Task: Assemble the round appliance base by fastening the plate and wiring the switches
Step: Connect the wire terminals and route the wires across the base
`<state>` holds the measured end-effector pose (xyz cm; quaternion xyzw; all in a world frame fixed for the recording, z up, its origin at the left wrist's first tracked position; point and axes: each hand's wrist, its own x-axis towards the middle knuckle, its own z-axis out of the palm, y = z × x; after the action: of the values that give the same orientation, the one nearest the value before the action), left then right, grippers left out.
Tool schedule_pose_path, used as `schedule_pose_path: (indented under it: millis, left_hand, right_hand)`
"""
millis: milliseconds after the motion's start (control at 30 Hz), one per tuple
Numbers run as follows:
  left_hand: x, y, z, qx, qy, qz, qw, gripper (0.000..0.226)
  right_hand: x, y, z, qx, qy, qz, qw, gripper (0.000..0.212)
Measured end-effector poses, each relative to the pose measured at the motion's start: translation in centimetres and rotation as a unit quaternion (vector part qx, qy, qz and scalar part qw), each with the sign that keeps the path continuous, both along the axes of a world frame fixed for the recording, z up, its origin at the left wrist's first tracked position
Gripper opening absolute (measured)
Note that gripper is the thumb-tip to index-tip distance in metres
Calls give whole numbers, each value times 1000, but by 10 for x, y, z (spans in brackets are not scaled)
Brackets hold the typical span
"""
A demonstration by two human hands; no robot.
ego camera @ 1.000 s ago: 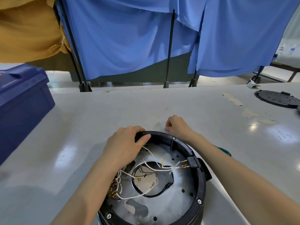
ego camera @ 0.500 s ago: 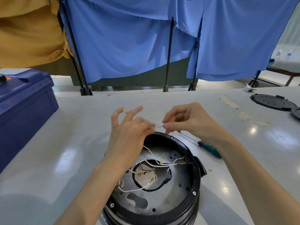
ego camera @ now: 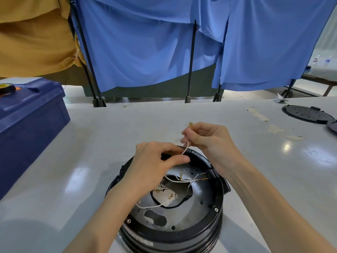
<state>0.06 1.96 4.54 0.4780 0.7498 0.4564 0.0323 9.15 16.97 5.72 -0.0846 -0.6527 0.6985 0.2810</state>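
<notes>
Two hands pinch one white wire (ego camera: 186, 146), right hand (ego camera: 209, 141) below its brass terminal (ego camera: 190, 124), left hand (ego camera: 156, 161) at the base (ego camera: 217, 203) rim; wiring underway, terminal probably needs seating next.

Round black base (ego camera: 218, 221) is sitting open side up near the table's near edge, about mid-width. Grey perforated plate (ego camera: 198, 209) is lying inside it, with a large central hole. One white wire (ego camera: 186, 149) is rising off the far rim with a brass terminal (ego camera: 190, 124) on top. The right hand (ego camera: 209, 141) is pinching it above, the left hand (ego camera: 156, 161) below. Other white leads (ego camera: 155, 205) are lying loose across the plate.
</notes>
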Motion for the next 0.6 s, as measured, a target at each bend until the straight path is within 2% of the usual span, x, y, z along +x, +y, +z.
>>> schedule_pose_path:
  millis: [100,167,267,433,533,600]
  left_hand:
    - [-13,-12,0,-42,36,73,996,27]
    - [-23,-20,-6,-139,66,139,978,52]
    - [-30,-25,-16,-216,3,153,964,59]
    - [-36,-11,-20,-175,-37,160,971,47]
    - [-35,6,-21,-144,-75,166,973,50]
    - [-34,12,-20,-100,-137,159,973,55]
  right_hand:
    - [4,4,-2,18,-20,-34,999,11]
    - [7,4,-6,60,-64,-37,995,17]
    - [9,2,-12,102,-115,-30,988,17]
    - [-1,9,-12,151,-140,-47,977,21]
    - [-4,20,-7,164,-158,-53,972,22]
    - [-3,25,1,177,-162,-48,970,23]
